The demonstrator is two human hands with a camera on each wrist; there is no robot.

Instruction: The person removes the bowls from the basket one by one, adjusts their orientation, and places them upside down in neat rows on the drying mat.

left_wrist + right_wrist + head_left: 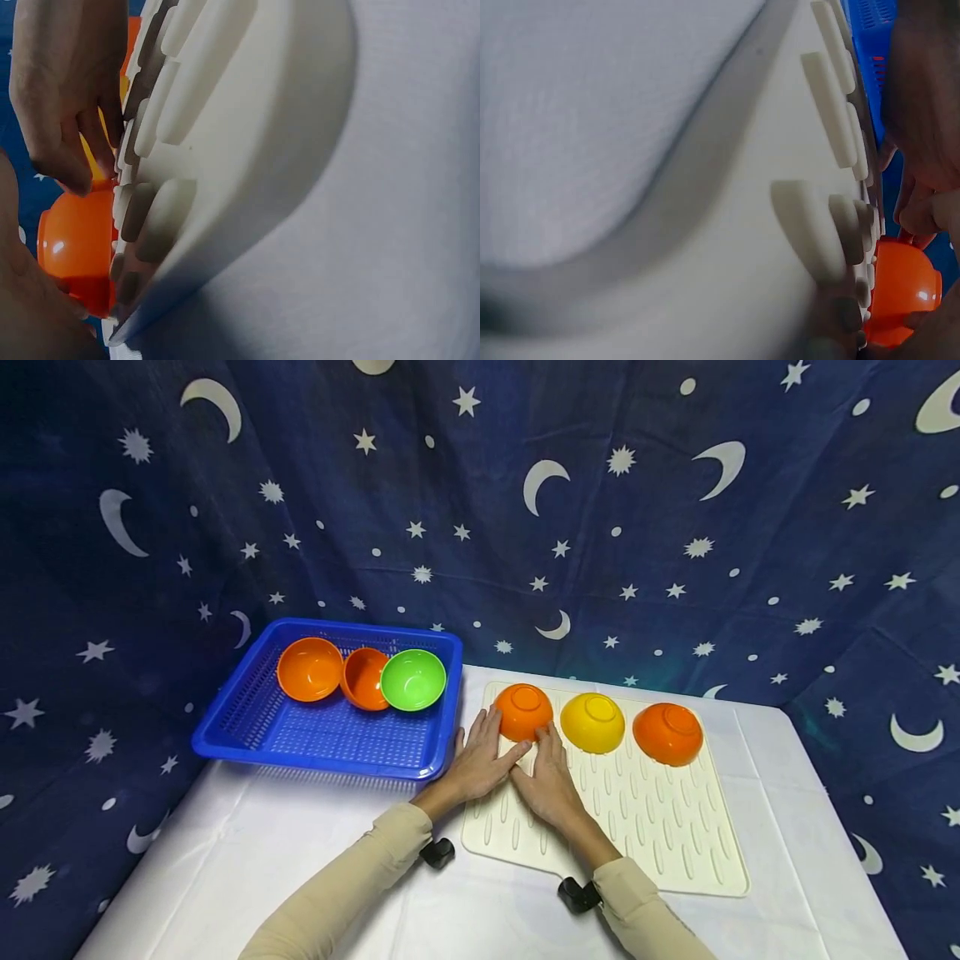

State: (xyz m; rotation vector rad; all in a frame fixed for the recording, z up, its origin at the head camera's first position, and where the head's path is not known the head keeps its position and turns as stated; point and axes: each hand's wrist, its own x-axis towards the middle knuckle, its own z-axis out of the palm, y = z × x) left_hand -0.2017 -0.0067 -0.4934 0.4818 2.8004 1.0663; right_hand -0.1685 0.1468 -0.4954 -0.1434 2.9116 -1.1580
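An orange bowl (524, 713) stands upside down at the back left of a cream ridged drying mat (637, 810). My left hand (480, 764) reaches in from the left, its fingers extended along that bowl's left side. From the front right, my right hand (551, 781) has its fingertips at the bowl's near right edge. My two thumbs come together just in front of it. Low in the right wrist view the same orange bowl (902, 289) shows between the hands, its rim down on the mat. Part of its wall is hidden behind my fingers.
Right of it on the mat, a yellow bowl (592, 723) and another orange bowl (667, 734) also sit upside down. A blue plastic basket (330, 764) at left holds two orange bowls (310, 669) and a green bowl (413, 680), openings upward. A dark star-patterned cloth (480, 527) hangs behind.
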